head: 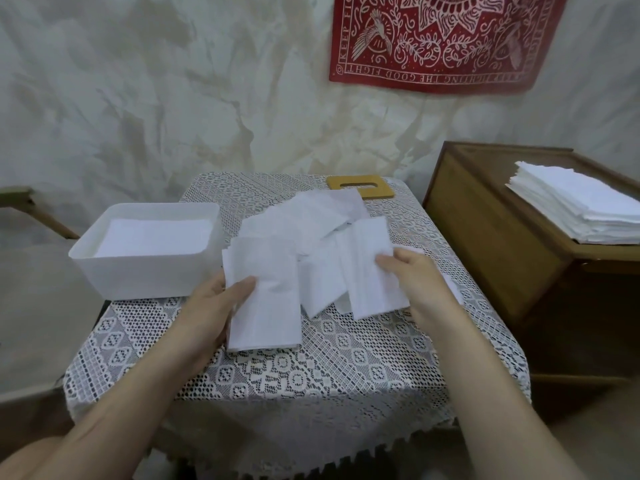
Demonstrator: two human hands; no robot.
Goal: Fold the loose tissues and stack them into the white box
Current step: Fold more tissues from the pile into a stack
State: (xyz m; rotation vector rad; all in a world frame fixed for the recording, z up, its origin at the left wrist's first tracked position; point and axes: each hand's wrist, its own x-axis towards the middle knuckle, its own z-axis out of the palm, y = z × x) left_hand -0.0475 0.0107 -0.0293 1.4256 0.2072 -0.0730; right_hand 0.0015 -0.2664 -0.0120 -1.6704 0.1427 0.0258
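Tissues (311, 226) of thin white paper lie loose in an overlapping heap at the middle of the worktop (311, 368), a small square one under a white lace cloth. At the heap's near edge the left hand (214, 306) holds a long folded white tissue (266, 303): its grip is closed on the sheet's left side, thumb on top and fingers beneath. The right hand (415, 282) has its grip on the right edge of a second folded tissue (370, 271), which tilts across the heap. Just left of the heap stands the white plastic box (145, 271), open-topped, with a flat layer of stacked tissues (156, 237) inside. Behind the heap lies a flat wooden lid with a slot (360, 187), partly covered by paper. To the right, apart from the worktop, a brown wooden cabinet (485, 244) carries a tall pile of white sheets (581, 206). A red patterned bandana (443, 39) hangs on the pale wall.
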